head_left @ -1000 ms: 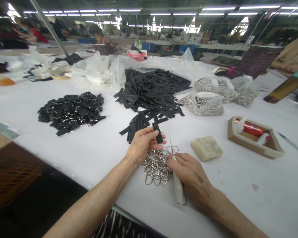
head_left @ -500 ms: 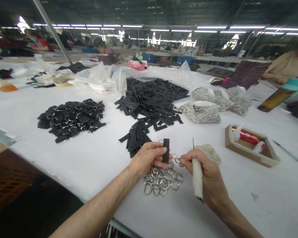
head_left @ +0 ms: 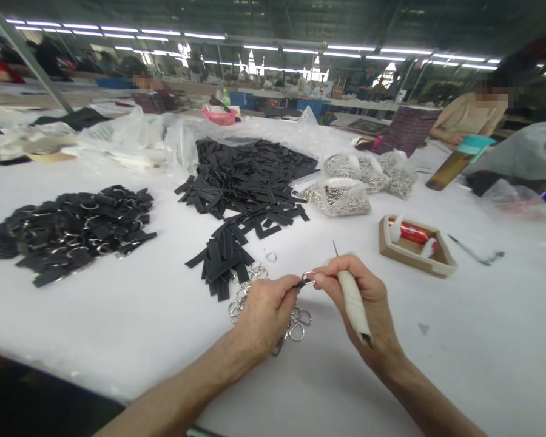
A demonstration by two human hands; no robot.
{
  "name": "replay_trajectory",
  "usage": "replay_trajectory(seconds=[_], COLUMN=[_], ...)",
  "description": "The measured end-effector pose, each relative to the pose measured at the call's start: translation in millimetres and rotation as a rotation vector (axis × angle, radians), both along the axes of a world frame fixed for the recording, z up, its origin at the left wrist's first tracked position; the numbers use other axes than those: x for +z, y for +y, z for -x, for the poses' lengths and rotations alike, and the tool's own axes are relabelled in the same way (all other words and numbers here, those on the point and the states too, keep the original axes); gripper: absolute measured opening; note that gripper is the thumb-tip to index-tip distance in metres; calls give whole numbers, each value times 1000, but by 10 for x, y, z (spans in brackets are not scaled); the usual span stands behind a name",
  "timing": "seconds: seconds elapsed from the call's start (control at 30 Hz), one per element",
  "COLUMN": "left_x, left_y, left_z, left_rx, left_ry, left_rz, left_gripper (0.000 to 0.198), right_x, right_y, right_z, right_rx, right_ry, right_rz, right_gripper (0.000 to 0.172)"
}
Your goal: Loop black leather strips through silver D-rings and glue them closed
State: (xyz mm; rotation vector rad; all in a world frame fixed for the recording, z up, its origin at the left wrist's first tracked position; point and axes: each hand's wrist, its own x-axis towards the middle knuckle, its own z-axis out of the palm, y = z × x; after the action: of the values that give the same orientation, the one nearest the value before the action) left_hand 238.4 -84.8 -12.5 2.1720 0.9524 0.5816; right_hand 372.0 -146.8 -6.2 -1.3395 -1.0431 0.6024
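My left hand (head_left: 264, 312) is closed on a short black webbing strap (head_left: 301, 283), most of which the fingers hide. My right hand (head_left: 368, 294) pinches a metal D-ring (head_left: 308, 277) at the strap's end; the ring meets the strap, but whether it is threaded through I cannot tell. Held in that same hand is a tool with a pale wrapped handle (head_left: 355, 306) and a thin metal tip pointing up and away. Loose D-rings (head_left: 296, 331) lie under and around my left hand. Just beyond are loose black straps (head_left: 222, 258).
A large heap of black straps (head_left: 255, 170) lies ahead. Straps with rings (head_left: 79, 224) form a pile at left. Bags of rings (head_left: 339, 197), a cardboard tray (head_left: 416, 260) holding a red tube, and a bottle (head_left: 457, 164) stand right. Another person (head_left: 471, 115) sits beyond.
The strap, upright and visible before, is now mostly hidden in my left fingers. My right hand has brought the D-ring against its end. The view has swung right.
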Motion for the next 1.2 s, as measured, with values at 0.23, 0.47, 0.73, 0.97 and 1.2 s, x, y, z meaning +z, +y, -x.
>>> replay_trajectory(seconds=[0.23,0.47,0.73,0.97,1.2], left_x=[-32,-36,21,1,-13], left_y=[-14,-27,-48,47,122], left_z=[1,6,-10,15,63], left_rx=[-2,-5,32,35,91], left_ry=[-23,-103,-367,-568,-792], left_rz=[-20,103,594,935,1165], left_gripper=[24,25,13,43,15], right_x=[-34,70,35,-58,-74], right_y=[35,-7,-7,-55,-23], right_z=[-49,-36,-53,-89,-4], right_rx=[-60,-39,-52,19,265], right_ry=[-230,-285,-320,-518,-895], right_rz=[31,124,142,-32,-281], right_gripper=[8,10,11,4,17])
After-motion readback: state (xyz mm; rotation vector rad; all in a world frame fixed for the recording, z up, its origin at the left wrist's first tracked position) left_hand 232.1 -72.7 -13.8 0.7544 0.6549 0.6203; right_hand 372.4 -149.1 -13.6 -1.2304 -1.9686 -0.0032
